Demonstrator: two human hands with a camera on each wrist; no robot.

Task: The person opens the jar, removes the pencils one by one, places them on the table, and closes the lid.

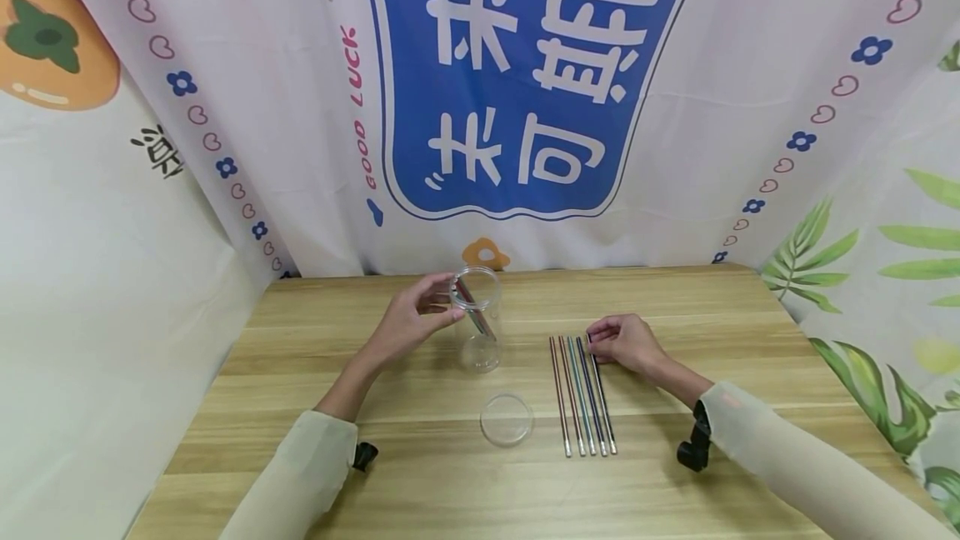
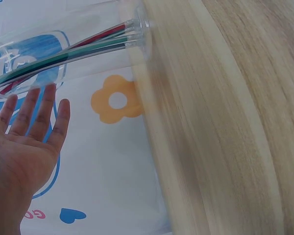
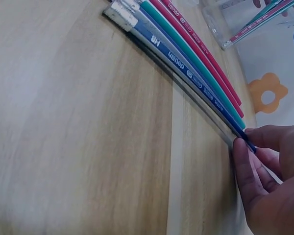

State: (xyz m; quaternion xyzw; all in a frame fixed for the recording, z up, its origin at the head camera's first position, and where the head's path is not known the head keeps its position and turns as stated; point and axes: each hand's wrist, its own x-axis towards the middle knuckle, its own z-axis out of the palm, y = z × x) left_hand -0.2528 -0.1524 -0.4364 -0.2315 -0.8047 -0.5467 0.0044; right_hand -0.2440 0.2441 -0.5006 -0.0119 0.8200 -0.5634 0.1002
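Note:
My left hand [image 1: 405,319] grips a clear plastic jar [image 1: 491,323] near its rim, thumb on one side and fingers on the other. Inside lean several pencils [image 2: 63,58], red, green and dark ones. The jar stands on the table, its mouth uncovered. To its right, several pencils lie side by side on the wood, red, green and blue, eraser ends toward me. My right hand [image 1: 626,344] pinches the far end of the outermost dark blue pencil [image 3: 186,71] between thumb and fingers. That pencil's eraser end lies beside the others.
A round clear lid [image 1: 507,420] lies flat on the wooden table [image 1: 420,473], in front of the jar and left of the pencil row. Behind the table's far edge hangs a printed cloth [image 1: 315,215]. Each forearm wears a black wrist device [image 1: 693,444].

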